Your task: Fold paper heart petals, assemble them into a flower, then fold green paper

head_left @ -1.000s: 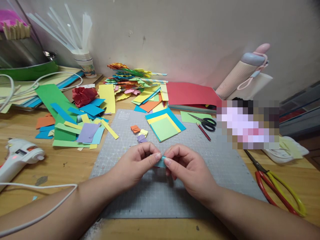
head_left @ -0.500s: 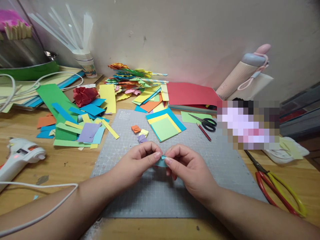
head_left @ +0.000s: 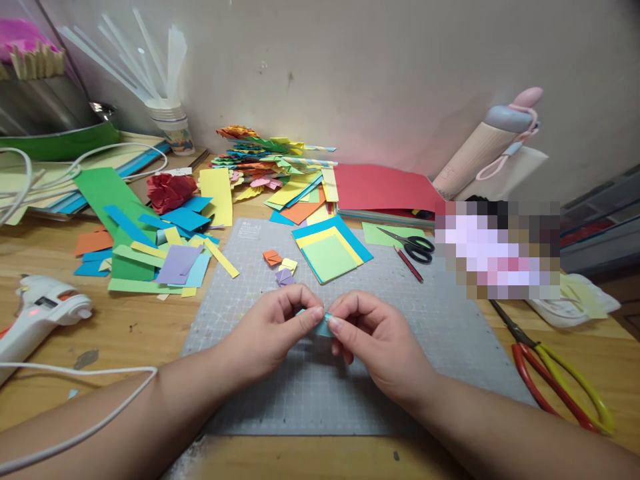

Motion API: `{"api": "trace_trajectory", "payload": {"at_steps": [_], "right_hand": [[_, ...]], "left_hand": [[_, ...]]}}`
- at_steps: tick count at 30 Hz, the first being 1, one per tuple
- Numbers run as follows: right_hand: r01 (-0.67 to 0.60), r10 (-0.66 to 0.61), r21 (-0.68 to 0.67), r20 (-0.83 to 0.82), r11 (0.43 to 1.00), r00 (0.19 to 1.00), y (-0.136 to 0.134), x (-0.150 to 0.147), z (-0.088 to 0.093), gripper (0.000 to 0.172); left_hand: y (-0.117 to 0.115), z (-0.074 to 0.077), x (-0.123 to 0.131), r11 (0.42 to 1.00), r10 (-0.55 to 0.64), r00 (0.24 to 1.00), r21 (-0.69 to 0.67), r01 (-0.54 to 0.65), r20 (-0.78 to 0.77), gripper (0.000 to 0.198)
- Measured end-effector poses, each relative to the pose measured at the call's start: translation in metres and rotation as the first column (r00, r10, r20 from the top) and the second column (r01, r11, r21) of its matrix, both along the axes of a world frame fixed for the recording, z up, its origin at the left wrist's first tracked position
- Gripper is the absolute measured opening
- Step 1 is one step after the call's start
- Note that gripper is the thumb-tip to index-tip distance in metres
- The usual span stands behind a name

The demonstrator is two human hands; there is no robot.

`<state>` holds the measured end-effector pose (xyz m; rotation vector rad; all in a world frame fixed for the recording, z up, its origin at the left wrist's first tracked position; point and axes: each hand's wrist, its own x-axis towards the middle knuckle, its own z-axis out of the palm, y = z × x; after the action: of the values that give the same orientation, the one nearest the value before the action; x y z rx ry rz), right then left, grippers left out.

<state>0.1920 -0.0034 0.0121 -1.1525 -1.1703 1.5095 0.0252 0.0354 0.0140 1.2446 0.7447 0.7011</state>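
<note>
Left hand point(head_left: 281, 325) and right hand point(head_left: 374, 333) pinch a small light-blue paper piece point(head_left: 323, 328) above the grey gridded mat point(head_left: 320, 397), within its edges.

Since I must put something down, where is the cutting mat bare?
The cutting mat is bare between the forearms, and right of the right hand below the red pencil. Its far side is crowded: square papers, folded paper pieces, black-handled scissors.

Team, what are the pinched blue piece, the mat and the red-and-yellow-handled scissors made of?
Light-blue piece: likely matte paper; thin, folded-looking.
Gray mat: probably plastic or vinyl, dull; flat with a printed grid.
Scissors: blades look like dark metal, thin and tapered; handles perhaps smooth plastic or plastic-coated, uniformly colored.
</note>
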Motion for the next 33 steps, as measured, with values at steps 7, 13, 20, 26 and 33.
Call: {"api": "trace_trajectory", "payload": {"at_steps": [7, 13, 20, 26, 33], "right_hand": [[-0.015, 0.015, 0.012, 0.007, 1.000, 1.000, -0.0021, -0.0018, 0.0006, 0.016], [-0.002, 0.002, -0.043, -0.004, 0.999, 1.000, 0.0011, -0.0006, 0.0019, 0.014], [-0.012, 0.011, -0.085, -0.009, 0.996, 1.000, 0.0034, 0.0003, 0.0017, 0.014], [-0.008, 0.008, -0.114, -0.003, 0.993, 1.000, 0.0039, 0.0004, 0.0034, 0.015], [-0.023, 0.018, -0.149, -0.033, 0.989, 0.999, 0.0041, -0.0001, 0.0030, 0.016]], "left_hand": [[-0.0049, -0.0010, 0.0005, 0.998, 0.042, 0.994, 0.058, -0.036, -0.101, 0.020], [-0.0052, -0.0006, 0.0035, 0.999, 0.044, 0.999, -0.024, -0.044, -0.028, 0.019], [-0.0044, 0.0030, 0.0035, 0.998, 0.021, 1.000, -0.067, -0.020, 0.008, 0.014], [-0.0039, 0.0045, 0.0040, 0.997, 0.008, 1.000, -0.075, -0.008, 0.010, 0.010], [-0.0043, 0.0062, 0.0043, 0.999, -0.005, 1.000, -0.052, 0.005, 0.006, 0.007]]}}
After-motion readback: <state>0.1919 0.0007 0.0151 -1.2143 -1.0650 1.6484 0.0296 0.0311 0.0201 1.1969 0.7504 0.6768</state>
